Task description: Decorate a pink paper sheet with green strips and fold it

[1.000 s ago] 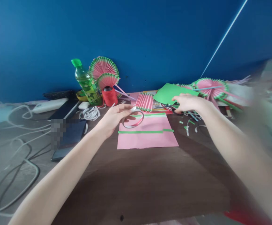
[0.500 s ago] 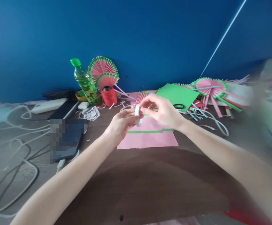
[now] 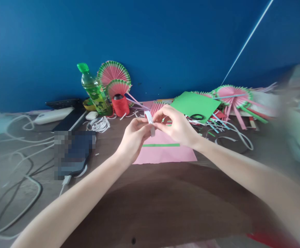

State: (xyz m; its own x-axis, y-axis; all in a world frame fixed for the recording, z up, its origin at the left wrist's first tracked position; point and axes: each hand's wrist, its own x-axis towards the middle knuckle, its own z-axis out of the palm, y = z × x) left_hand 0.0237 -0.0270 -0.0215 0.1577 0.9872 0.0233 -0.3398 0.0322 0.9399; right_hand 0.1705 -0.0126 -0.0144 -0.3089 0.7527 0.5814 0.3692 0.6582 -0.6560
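A white tape roll is held between both hands above the pink paper. My left hand is closed around its left side, fingers and thumb pressed together. From the right, my right hand pinches at the roll's near edge; whether a loose tape end is between its fingertips is too small to tell. Below the hands, pink sheets lie on the brown table, with a narrow green strip across them. Just behind the hands is a pleated pink paper piece.
Left: a phone, white cables, a green bottle and a red thread spool. Pink-green paper fans lean on the blue wall. Right: a green sheet, a black ring, paper strips and another fan.
The tape roll has turned and shifted slightly left and up between my fingers. My right hand has moved a little left and down, and the short green piece at the pink sheets' right edge no longer shows.
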